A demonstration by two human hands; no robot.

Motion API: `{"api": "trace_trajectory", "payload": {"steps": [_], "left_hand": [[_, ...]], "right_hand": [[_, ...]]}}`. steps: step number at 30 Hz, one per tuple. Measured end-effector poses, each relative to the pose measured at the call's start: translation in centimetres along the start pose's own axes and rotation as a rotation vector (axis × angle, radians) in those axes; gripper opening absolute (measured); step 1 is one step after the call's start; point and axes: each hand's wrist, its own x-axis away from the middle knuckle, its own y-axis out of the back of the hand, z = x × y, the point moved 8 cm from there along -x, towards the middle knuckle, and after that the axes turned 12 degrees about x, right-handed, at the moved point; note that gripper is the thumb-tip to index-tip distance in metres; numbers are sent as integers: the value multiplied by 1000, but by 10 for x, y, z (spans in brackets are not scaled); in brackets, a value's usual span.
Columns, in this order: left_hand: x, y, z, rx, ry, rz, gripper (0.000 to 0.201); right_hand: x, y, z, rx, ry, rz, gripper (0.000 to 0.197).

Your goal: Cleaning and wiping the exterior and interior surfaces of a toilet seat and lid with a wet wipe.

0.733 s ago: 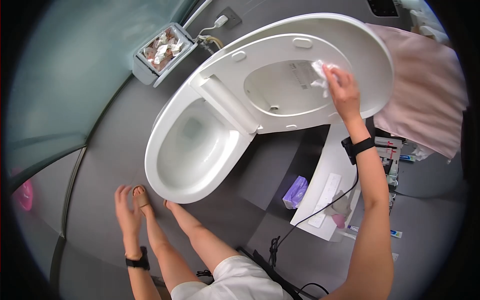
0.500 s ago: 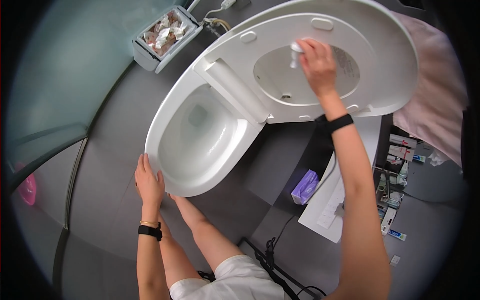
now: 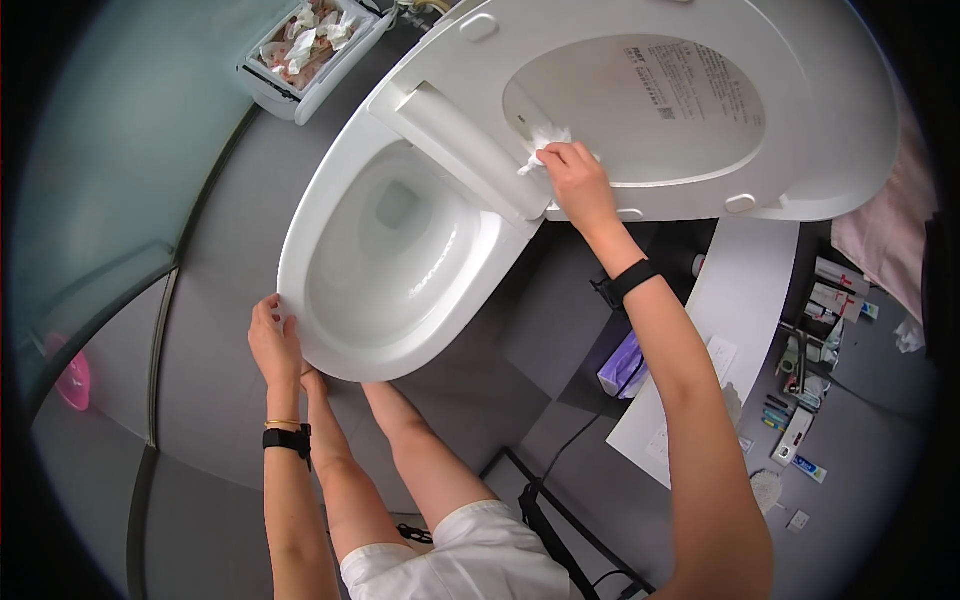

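Note:
A white toilet (image 3: 292, 262) stands in front of me with its seat ring (image 3: 790, 150) and lid raised. My right hand (image 3: 580, 185) pinches a crumpled white tissue (image 3: 545, 145) at the lower inner edge of the ring, close to the hinge bar (image 3: 462, 145). Through the ring's opening the inner face of the lid (image 3: 600, 95) shows, with a printed label on it. Beside the bowl's front left rim is my left hand (image 3: 274, 345), open, its fingers slightly bent and the thumb apart. Whether its fingertips touch the rim I cannot tell.
A bin (image 3: 290, 97) full of used tissues stands at the far left by a frosted glass panel (image 3: 130, 130). On the right are a white shelf (image 3: 735, 300), a purple tissue pack (image 3: 622, 365), a pink cloth (image 3: 885, 235) and several toiletries. A pink basin (image 3: 73, 382) lies at the left.
My right hand with the tissue has come down and left, from the opening's middle to its lower edge near the hinge. My left hand has loosened from the rim. The view has shifted.

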Motion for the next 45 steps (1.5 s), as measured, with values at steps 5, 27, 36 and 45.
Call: {"api": "trace_trajectory", "payload": {"steps": [5, 27, 36, 45], "left_hand": [[0, 2, -7, 1, 9, 2, 34], [9, -17, -15, -235, -243, 161, 48], [74, 94, -123, -612, -639, 416, 49], [118, 230, -322, -588, -852, 396, 45]], "right_hand": [[18, -4, 33, -81, 102, -33, 20], [191, -65, 185, -588, -680, 315, 22], [218, 215, 126, -1040, -1094, -137, 21], [480, 424, -73, -698, -1679, -728, 20]]}}
